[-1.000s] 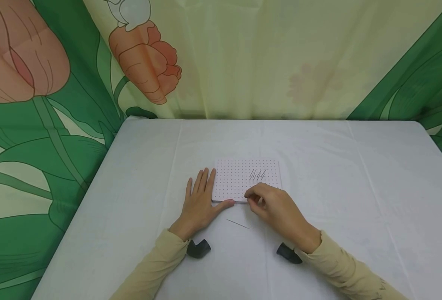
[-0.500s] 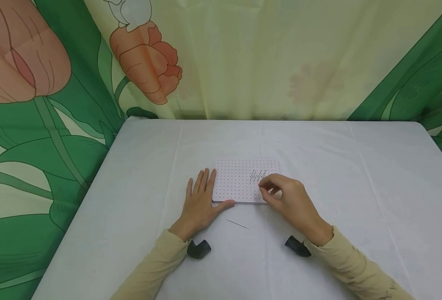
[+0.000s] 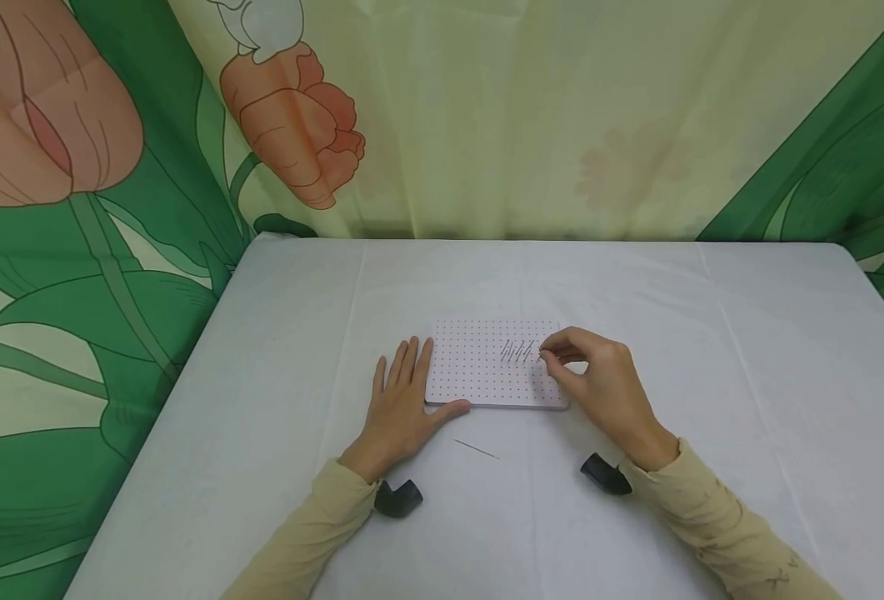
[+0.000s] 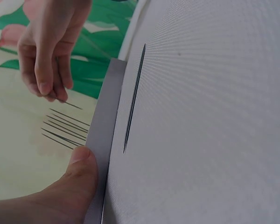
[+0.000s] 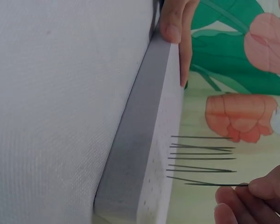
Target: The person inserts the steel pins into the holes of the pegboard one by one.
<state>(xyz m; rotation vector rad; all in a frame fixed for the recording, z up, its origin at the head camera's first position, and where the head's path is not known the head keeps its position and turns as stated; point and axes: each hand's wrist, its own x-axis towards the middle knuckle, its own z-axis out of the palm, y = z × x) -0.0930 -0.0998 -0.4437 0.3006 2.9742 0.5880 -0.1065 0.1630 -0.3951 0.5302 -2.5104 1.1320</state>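
Note:
A white board (image 3: 467, 367) dotted with rows of small holes lies on the table. My left hand (image 3: 397, 421) lies flat with straight fingers along its left side, the thumb touching the front edge. Several thin dark needles (image 5: 203, 158) stand in the holes toward the board's right. My right hand (image 3: 606, 387) pinches another needle (image 5: 212, 185) between thumb and fingertips, just right of the standing ones. In the right wrist view its tip points at the board and looks apart from the surface. One loose needle (image 4: 135, 98) lies on the cloth in front of the board.
A white cloth (image 3: 711, 358) covers the table, with faint creases. Behind it hangs a curtain (image 3: 486, 117) printed with flowers and leaves. A black wrist-worn device (image 3: 398, 499) sits by the left sleeve, and another black device (image 3: 606, 475) by the right sleeve.
My right hand has moved right and away from me, from the board's front edge to beside the standing needles, still pinching a needle. The left hand and loose needle have stayed put.

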